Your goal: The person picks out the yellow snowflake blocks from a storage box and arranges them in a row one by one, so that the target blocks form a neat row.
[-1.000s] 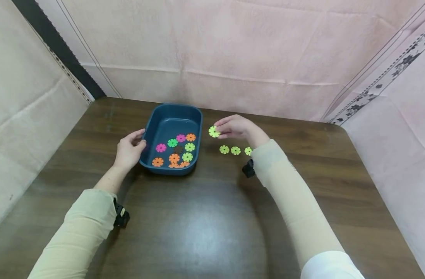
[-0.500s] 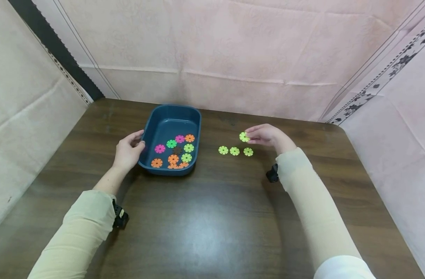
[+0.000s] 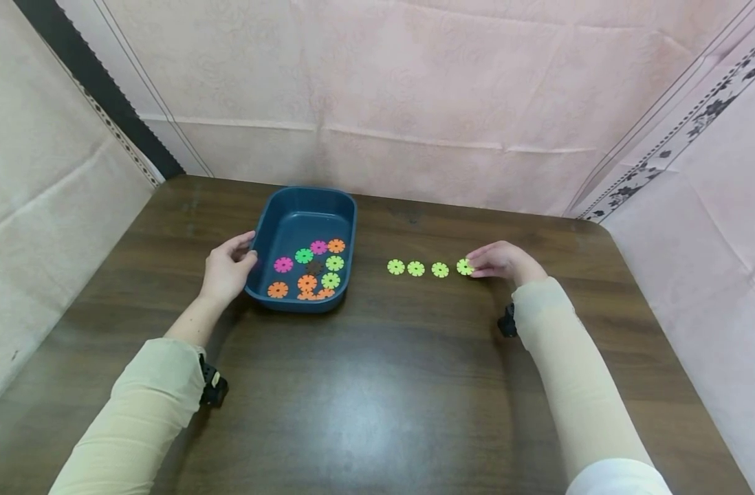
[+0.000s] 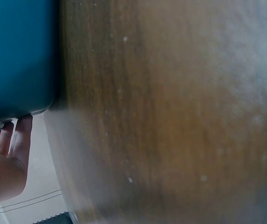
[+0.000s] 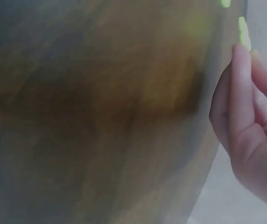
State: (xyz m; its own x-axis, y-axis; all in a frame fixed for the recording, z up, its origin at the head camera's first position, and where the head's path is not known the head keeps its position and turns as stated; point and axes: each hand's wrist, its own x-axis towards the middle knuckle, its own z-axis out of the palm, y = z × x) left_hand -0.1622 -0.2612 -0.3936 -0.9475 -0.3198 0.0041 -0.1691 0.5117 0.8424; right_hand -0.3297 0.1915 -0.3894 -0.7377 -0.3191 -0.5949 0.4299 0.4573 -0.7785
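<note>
In the head view, my right hand [image 3: 500, 262] pinches a yellow-green notched plastic disc [image 3: 464, 267] by its right edge. It is at the right end of a row of matching discs [image 3: 416, 269] on the table. The right wrist view shows the pinched disc [image 5: 244, 33] edge-on between thumb and fingertips. My left hand [image 3: 227, 271] holds the left rim of a dark blue tray [image 3: 348, 275]. Its fingers [image 4: 22, 140] touch the tray's side in the left wrist view. Orange, pink, green, yellow-green and brown discs [image 3: 307, 282] lie in the tray's near half.
The brown wooden table [image 3: 365, 385] spreads in front of both arms. A pale cloth backdrop [image 3: 402, 89] hangs behind its far edge and along both sides. The tray stands near the far edge, left of the row.
My right hand has carried the yellow-green disc rightward, from beside the tray to the row's right end, and down toward the table. The left hand stays at the tray.
</note>
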